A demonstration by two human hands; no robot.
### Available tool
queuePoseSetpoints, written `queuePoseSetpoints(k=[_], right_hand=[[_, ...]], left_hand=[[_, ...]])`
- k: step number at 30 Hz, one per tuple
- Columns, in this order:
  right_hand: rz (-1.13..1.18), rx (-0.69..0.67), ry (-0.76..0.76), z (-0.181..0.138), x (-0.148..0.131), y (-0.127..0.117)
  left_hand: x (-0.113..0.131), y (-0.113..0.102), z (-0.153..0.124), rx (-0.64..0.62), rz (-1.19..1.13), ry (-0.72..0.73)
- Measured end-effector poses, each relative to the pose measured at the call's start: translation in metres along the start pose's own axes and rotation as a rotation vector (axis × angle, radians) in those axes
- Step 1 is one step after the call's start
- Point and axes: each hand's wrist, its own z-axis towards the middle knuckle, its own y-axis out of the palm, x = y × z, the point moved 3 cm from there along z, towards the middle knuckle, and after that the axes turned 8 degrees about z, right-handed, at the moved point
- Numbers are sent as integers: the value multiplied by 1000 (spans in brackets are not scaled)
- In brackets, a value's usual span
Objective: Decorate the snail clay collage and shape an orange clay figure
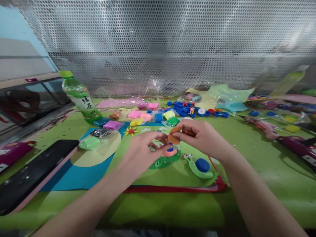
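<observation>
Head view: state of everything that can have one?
Flat orange clay disc: lifted, pinched in right hand.
Right hand: shut on the disc.
Left hand: fingertips at the disc's lower edge; grip unclear.
Green-capped clear plastic tea bottle: upright, capped.
Black phone in pink case: lying flat, screen dark.
Green clay snail with blue cap shell: lying on green felt sheet, untouched.

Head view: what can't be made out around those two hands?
All in the head view.
Brown piece in the right hand: mostly covered by that hand, beside the orange clay disc.
Left hand: its grip on the disc is unclear.
Green clay patch: partly behind the left hand.
Phone: cut off by the left edge.
Things at far right: blurred.
</observation>
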Motion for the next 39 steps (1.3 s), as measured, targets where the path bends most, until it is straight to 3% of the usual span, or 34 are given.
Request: queuePoseSetpoints(k=[9, 19, 35, 39], right_hand=[[-26, -18, -13, 0, -3, 7], [-273, -32, -56, 1, -8, 2], [-107, -56, 14, 2, 2, 4], [-91, -19, -9, 1, 0, 4]], left_hand=[[1, 3, 2, -165, -203, -66], [-3, 7, 6, -91, -28, -4], [-11, 17, 7, -47, 50, -18], [-15, 18, 5, -31, -4, -97]])
